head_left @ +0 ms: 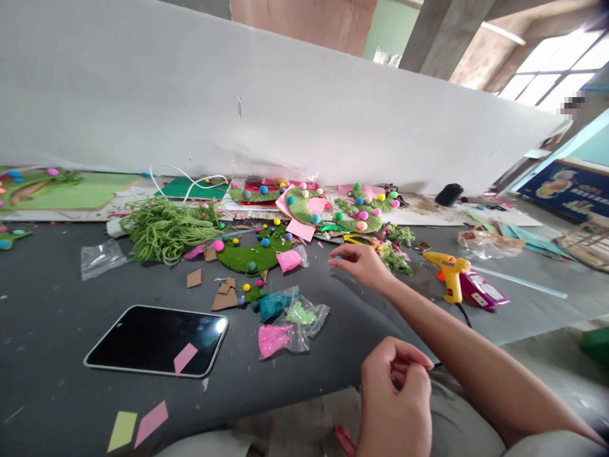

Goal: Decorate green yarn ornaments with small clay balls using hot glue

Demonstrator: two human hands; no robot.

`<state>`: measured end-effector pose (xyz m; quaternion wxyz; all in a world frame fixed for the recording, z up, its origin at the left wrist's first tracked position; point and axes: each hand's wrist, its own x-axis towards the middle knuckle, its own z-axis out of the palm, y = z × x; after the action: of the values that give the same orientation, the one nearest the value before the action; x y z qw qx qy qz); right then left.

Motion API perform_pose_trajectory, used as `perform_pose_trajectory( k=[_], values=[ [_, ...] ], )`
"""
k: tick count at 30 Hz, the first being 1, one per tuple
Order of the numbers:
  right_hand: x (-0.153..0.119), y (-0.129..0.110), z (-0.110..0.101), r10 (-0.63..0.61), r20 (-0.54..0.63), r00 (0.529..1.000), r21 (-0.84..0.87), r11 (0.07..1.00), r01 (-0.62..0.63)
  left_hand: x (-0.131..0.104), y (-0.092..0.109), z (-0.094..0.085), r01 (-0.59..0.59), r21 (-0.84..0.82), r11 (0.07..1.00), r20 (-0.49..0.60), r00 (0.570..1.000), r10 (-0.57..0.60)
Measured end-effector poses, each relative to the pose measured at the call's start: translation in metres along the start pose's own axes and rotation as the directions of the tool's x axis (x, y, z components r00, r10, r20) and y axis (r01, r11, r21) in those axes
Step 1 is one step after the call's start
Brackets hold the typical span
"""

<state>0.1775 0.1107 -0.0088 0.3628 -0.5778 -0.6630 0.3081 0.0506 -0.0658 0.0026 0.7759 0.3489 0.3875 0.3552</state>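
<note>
My left hand [397, 393] is at the table's near edge, its fingers curled and the thumb and forefinger pinched together. A short dark bit shows beside those fingertips; whether it is held or lies behind, I cannot tell. Over the dark tabletop [333, 368] reaches my right hand [364, 265], thumb and fingers drawn together around a tiny bluish speck too small to name. To its left lie a bag of pink material [290, 259] and a dark green leaf-shaped piece [252, 255] with coloured pompoms. Behind it are lighter green pieces [364, 222] bearing more pompoms.
A yellow glue gun [450, 273] stands to the right near a purple packet [483, 291]. On the left are a green yarn bundle [166, 228] and a smartphone [147, 339]. Small bags [273, 339] lie mid-table. A white panel [200, 95] rises behind.
</note>
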Motion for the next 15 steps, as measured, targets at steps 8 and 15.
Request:
perform_pose_trajectory(
  k=[8, 15],
  values=[
    [0.0067, 0.0019, 0.0006, -0.031, -0.02, 0.999, 0.0, 1.0, 0.031, 0.0022, -0.0062, 0.0014, -0.009, -0.005, 1.0, -0.004, 1.0, 0.009],
    [0.0099, -0.0062, 0.0011, -0.099, -0.046, 0.994, -0.031, 0.995, 0.097, 0.0029, -0.0074, 0.0028, -0.022, -0.014, 1.0, -0.007, 1.0, 0.022]
  ],
)
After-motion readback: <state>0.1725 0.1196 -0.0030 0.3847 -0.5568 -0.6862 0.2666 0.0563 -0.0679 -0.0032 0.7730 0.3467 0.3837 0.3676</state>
